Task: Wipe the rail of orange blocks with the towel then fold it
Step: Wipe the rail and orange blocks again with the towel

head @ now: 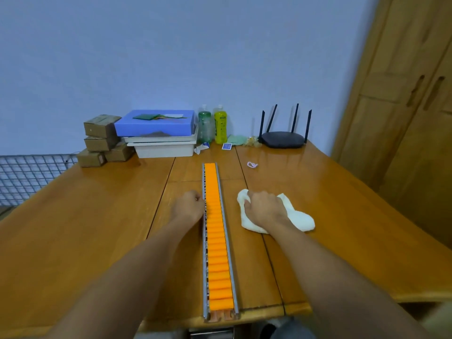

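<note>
Wiping seems not yet begun: the towel [276, 214] lies bunched on the desk [97, 216], right of the rail of orange blocks [216, 231]. Right hand [265, 207] closes its grip on the towel; left hand [189, 206], curled to a fist, touches the rail's left side. Next, I judge, the towel must be carried onto the blocks.

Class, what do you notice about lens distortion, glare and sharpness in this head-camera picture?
Head view: the wide lens bows the table edges and leans the wardrobe; soft glare shines on the wood near the router; lighting is dim and bluish; the rail of orange blocks is fairly sharp, the towel lacks fine texture, and the bottom edge blurs.
</note>
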A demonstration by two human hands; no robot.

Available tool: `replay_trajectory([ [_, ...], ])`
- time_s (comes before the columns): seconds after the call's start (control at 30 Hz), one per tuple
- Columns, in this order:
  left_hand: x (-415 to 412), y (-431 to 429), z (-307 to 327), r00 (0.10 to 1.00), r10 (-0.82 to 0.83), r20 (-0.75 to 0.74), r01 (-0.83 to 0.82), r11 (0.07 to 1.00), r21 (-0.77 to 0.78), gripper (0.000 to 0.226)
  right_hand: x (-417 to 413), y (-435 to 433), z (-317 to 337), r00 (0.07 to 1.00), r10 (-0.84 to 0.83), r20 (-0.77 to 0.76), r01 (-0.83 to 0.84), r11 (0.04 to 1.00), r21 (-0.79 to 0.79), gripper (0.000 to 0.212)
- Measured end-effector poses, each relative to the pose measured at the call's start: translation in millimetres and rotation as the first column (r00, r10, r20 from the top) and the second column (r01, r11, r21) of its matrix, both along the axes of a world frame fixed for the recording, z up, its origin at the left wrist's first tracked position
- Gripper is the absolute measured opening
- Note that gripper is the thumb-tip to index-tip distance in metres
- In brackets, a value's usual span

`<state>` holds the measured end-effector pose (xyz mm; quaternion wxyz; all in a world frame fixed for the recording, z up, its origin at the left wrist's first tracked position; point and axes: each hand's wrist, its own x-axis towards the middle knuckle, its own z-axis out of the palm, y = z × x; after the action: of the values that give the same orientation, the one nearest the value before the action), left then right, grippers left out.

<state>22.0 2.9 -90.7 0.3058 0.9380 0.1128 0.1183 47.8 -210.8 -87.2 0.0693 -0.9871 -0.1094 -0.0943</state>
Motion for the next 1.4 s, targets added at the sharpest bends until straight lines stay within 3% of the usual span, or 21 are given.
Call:
replay_trajectory([
  [0.3,57,10,-11,1.0,0.01,0.02,-0.009,0.999,-0.054,0.027,71,15,44,0.982,-0.109,0.151,0.084,0.984,0.159,0.031],
  [0.57,102,29,-10,0.998,-0.035,0.051,0.034,0.999,0.007,0.036,146,68,75,0.959,-0.037,0.28,-0.023,0.978,0.209,0.032],
  [0.93,116,39,-31,0.984,-0.026,0.175,0.034,0.998,-0.043,0.026,191,152,25,0.968,0.131,0.214,-0.138,0.99,0.019,0.026],
  [1.4,119,42,-37,0.984,-0.041,0.176,0.048,0.998,-0.033,0.026,197,133,14,0.986,0.094,0.141,-0.103,0.993,0.055,0.033],
])
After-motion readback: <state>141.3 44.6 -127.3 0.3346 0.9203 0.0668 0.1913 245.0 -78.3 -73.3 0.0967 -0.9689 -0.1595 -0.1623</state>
